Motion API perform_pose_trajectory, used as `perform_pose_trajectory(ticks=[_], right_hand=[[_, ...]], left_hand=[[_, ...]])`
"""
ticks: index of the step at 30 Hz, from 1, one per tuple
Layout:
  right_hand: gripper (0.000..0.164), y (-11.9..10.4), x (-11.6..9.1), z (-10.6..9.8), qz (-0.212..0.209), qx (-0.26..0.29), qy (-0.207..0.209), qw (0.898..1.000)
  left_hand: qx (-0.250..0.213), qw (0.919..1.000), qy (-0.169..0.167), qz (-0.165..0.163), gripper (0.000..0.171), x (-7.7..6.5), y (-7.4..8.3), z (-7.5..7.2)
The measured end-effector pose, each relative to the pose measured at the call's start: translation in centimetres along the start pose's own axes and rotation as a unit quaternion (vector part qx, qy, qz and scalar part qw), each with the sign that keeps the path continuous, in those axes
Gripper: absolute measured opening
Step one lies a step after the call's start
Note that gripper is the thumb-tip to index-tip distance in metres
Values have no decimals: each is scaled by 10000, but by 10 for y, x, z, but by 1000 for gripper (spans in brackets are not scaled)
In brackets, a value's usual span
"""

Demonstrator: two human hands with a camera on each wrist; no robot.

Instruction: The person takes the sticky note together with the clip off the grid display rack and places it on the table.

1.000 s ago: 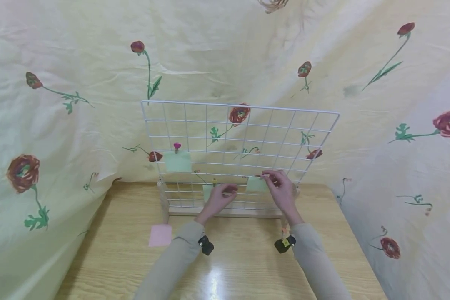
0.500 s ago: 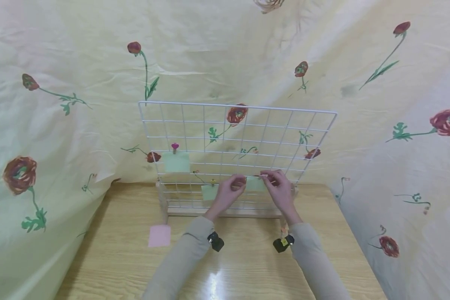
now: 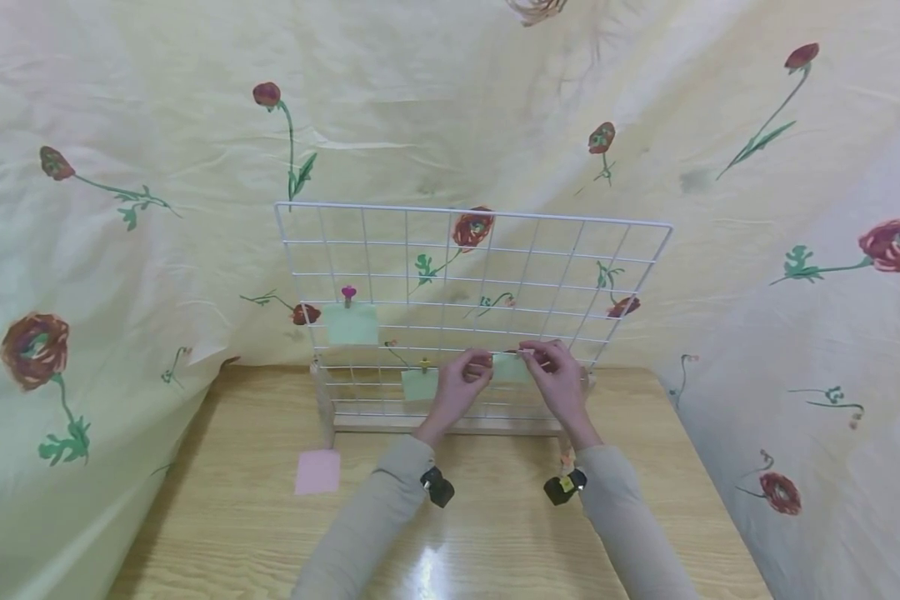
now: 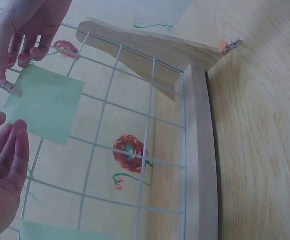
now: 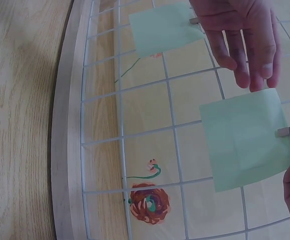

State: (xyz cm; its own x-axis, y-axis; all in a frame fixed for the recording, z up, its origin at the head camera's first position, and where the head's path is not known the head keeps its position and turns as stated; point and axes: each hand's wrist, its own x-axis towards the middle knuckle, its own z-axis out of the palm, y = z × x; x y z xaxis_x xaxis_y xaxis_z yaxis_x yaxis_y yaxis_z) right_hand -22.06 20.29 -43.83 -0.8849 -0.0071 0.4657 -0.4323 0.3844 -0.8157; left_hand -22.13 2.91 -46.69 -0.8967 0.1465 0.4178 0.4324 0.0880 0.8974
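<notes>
A pale green paper note [image 3: 510, 368] lies against a white wire grid panel [image 3: 390, 208]. My right hand [image 3: 561, 379] pinches a small clothespin [image 5: 289, 131] that bites the note's top edge. My left hand [image 3: 459, 387] is at the note's left side, its fingers loosely bent with nothing between them. In the right wrist view its fingertips are right at the edge of the paper. Two other green notes hang on the grid: one [image 3: 351, 323] higher left under a pink-topped clothespin [image 3: 348, 292], one [image 3: 418, 385] lower under a yellow-topped clothespin [image 3: 424, 364].
The grid stands in a wooden base [image 3: 450, 425] on a wood-grain table [image 3: 495, 533]. A pink note [image 3: 318, 472] lies flat at the left. An orange-topped clothespin [image 4: 225, 46] is near the base's right foot. Flowered cloth [image 3: 450, 125] hangs behind and at the sides.
My left hand has moved right and a little up, from in front of the lower green note to the left edge of the right-hand note. The right hand keeps its pinch in place.
</notes>
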Motion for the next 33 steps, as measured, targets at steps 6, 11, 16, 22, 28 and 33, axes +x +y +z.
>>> perform_pose_trajectory(ticks=[6,11,16,22,28,33], right_hand=[[17,1,0,0,7,45,-38,10000],[16,1,0,0,42,25,-20,10000],[16,1,0,1,46,-30,52,10000],[15,0,0,1,4,-76,99,9999],[14,-2,0,2,-147,-237,170,9995],[12,-1,1,3,-249,-369,296,9986]], left_hand=[[-3,9996,293,13,27,1,-18,8],[-28,9992,370,-161,29,2,-39,14],[-222,9988,372,-217,28,2,-42,16],[-384,9977,510,-246,20,5,-42,21],[-480,9962,708,-149,18,8,-43,27],[-333,9959,828,-154,15,9,-43,29]])
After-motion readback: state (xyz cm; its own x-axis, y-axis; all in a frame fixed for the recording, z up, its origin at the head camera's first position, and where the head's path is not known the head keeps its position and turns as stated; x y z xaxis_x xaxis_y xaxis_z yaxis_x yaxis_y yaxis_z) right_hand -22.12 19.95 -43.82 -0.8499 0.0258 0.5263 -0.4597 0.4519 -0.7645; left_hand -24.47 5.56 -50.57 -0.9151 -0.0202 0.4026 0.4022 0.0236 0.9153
